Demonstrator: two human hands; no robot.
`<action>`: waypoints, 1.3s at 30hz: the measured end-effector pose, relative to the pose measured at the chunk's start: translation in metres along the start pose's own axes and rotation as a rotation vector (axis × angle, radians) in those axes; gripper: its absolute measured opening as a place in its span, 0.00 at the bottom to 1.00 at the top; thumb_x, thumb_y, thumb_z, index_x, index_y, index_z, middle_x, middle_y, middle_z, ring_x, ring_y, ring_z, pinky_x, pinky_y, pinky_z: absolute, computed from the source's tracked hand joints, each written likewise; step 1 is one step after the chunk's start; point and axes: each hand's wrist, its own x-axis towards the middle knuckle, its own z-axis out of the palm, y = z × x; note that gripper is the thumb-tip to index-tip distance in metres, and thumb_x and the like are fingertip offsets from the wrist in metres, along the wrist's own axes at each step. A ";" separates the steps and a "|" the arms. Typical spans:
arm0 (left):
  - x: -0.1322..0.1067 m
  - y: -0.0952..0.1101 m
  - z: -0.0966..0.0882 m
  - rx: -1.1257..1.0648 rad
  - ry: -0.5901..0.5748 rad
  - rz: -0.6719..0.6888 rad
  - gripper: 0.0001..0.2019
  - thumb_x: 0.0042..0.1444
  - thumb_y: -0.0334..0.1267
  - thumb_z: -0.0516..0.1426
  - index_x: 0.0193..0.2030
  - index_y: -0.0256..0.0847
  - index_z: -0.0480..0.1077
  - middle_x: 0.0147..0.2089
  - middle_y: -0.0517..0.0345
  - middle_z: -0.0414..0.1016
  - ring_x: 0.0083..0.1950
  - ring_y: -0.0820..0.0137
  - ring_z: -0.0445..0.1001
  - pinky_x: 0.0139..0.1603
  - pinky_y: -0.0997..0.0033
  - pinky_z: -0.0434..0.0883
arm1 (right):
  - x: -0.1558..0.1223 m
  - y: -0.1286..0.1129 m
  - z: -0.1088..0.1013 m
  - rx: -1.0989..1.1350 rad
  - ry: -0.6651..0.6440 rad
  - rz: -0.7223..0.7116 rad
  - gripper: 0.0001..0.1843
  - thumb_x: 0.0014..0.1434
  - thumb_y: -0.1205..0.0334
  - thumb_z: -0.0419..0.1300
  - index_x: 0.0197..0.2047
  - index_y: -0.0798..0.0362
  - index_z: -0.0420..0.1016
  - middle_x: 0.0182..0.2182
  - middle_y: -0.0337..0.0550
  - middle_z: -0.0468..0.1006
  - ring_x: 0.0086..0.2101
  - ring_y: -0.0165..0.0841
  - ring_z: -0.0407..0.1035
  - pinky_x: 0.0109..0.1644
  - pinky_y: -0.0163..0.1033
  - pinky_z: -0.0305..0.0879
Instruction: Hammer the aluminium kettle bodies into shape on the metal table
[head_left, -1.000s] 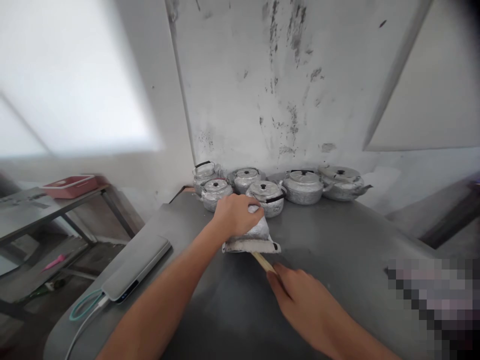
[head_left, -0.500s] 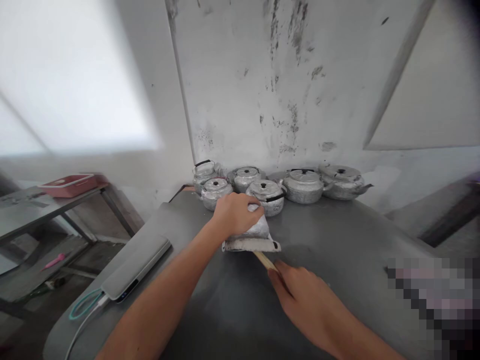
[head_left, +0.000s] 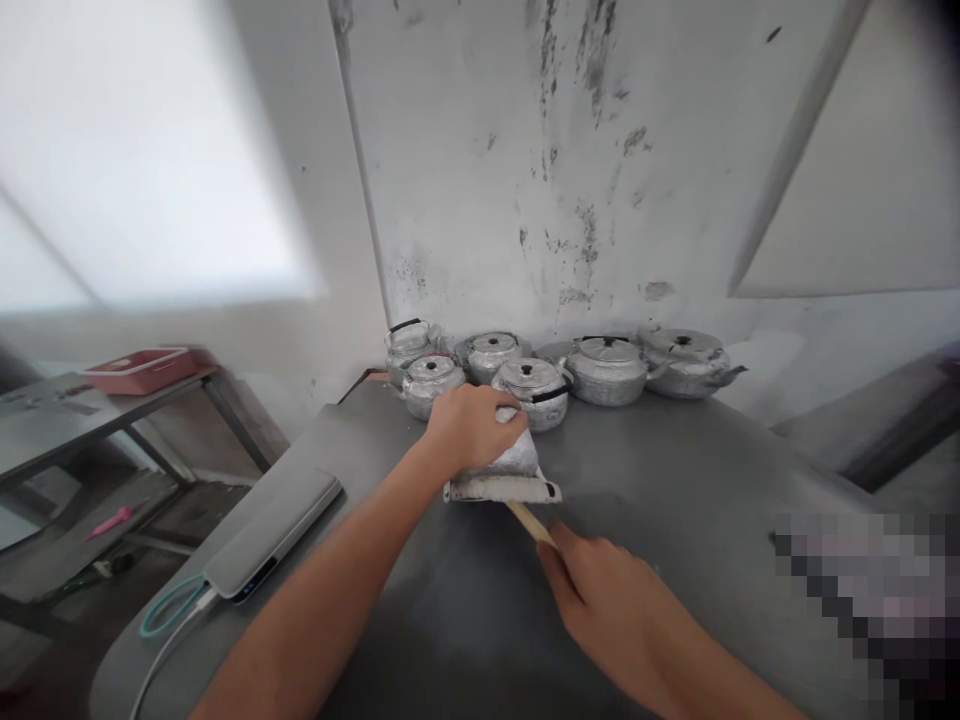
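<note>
**Aluminium vessel (head_left: 517,458) held on two sides above the counter (head_left: 675,500)**

Method: in this inspector's judgement, the left hand (head_left: 474,432) should press evenly to prevent rocking, while the right hand (head_left: 611,592) guides the wooden handle (head_left: 531,522) in short, controlled movements. The left fingers are best placed well clear of the pale band (head_left: 501,489) along the vessel's near edge.

Position: the vessel lies directly beneath the left palm, its silver wall visible between the thumb and the band. The left fingers are curved over it, holding it. The right fingers are closed around the wooden handle, which slants from them toward the underside of the band; its far end is hidden. Whether the vessel bears fully on the counter cannot be determined.

Surroundings: lidded kettles stand just beyond, the nearest one (head_left: 529,378) close behind the left hand. A power bank (head_left: 274,530) lies left of the left forearm.
</note>
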 end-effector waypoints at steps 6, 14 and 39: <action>0.000 0.000 0.001 0.011 0.006 -0.001 0.17 0.63 0.50 0.54 0.50 0.57 0.82 0.48 0.59 0.84 0.50 0.55 0.78 0.51 0.60 0.71 | 0.003 0.005 0.000 0.019 0.009 -0.005 0.20 0.73 0.60 0.44 0.38 0.52 0.75 0.34 0.52 0.85 0.36 0.50 0.81 0.31 0.42 0.49; 0.001 0.000 0.000 -0.014 -0.004 -0.012 0.17 0.63 0.50 0.54 0.50 0.56 0.82 0.47 0.58 0.84 0.48 0.55 0.79 0.49 0.59 0.71 | -0.001 0.001 0.000 0.063 0.058 -0.028 0.17 0.74 0.58 0.43 0.41 0.50 0.72 0.30 0.47 0.84 0.32 0.47 0.80 0.30 0.41 0.46; 0.002 -0.002 0.000 -0.028 0.000 -0.004 0.18 0.62 0.51 0.54 0.49 0.55 0.83 0.43 0.57 0.84 0.44 0.55 0.79 0.45 0.60 0.72 | 0.002 0.008 0.003 0.071 -0.031 -0.085 0.13 0.71 0.60 0.49 0.36 0.51 0.71 0.32 0.49 0.84 0.34 0.48 0.81 0.31 0.41 0.48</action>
